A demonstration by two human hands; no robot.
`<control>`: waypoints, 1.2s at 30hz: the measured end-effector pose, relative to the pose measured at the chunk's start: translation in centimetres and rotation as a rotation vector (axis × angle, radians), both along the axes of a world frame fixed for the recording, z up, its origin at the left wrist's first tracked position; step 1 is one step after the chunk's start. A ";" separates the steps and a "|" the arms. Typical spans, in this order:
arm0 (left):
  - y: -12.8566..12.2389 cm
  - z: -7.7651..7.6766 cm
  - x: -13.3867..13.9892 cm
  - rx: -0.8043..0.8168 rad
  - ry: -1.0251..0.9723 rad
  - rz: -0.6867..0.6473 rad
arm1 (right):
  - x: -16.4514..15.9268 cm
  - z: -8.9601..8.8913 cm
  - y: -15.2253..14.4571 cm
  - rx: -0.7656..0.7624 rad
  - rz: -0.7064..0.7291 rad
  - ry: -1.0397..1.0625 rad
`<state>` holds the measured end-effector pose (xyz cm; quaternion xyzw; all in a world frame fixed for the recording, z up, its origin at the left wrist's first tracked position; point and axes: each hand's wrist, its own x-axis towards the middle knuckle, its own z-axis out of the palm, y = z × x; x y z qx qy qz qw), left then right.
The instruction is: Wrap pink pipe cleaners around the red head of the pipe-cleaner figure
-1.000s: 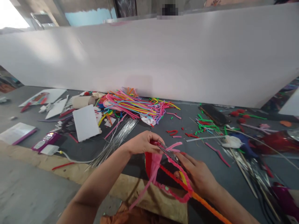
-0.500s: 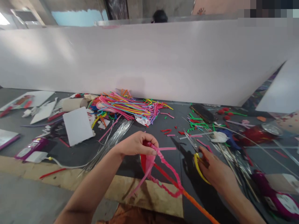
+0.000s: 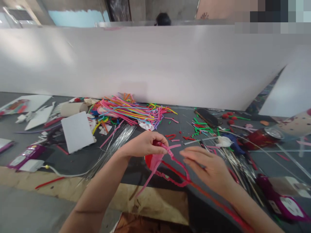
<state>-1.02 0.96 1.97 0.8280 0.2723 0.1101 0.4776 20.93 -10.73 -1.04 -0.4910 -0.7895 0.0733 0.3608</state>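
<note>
While my left hand (image 3: 145, 145) pinched the pink loop (image 3: 179, 162), my right hand (image 3: 211, 166) hung beside it, loosely parted, seemingly empty; a slack pinch risked untwisting.

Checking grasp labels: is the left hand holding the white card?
No, the left hand pinches the pink loop, apart from the card.

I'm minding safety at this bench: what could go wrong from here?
The left hand alone seems to pinch the pink-and-red fuzzy looped craft piece, so it could twist or slip. The thin silver metal wires lying close to the left forearm might scratch it. The long orange-red fuzzy stem running beside the right forearm could snag.
</note>
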 end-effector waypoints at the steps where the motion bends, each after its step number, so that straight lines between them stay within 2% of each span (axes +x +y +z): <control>1: 0.0 0.0 0.1 0.023 -0.003 0.002 | -0.8 0.2 0.7 -0.015 0.089 0.041; 4: 0.1 -0.4 0.3 0.062 0.008 0.028 | -2.0 -0.5 2.2 -0.019 0.191 0.110; 8: 0.2 -1.3 0.4 0.085 0.022 0.047 | -2.2 -2.2 2.7 -0.002 0.180 0.147; 12: 0.5 -2.0 0.9 0.288 0.017 -0.022 | -2.3 -3.3 2.5 -0.059 0.175 0.186; 14: 0.8 -2.2 1.2 0.326 0.039 -0.057 | -2.0 -3.6 2.5 -0.107 0.163 0.218; 19: 1.2 -1.9 1.5 0.271 0.058 -0.119 | -0.5 -3.8 2.6 -0.080 0.059 0.216; 24: 0.8 -1.3 1.4 0.295 0.081 -0.080 | -0.4 -3.6 2.5 -0.177 0.165 0.037; 28: 0.4 -1.0 1.4 0.308 0.079 -0.069 | -0.8 -3.4 2.3 -0.224 0.199 0.090; 31: 0.2 -0.9 1.5 0.306 0.048 -0.072 | -0.6 -3.2 2.3 -0.345 0.284 0.237; 36: -0.3 -0.5 1.6 0.367 0.062 -0.066 | -0.2 -3.6 2.5 -0.687 0.415 0.613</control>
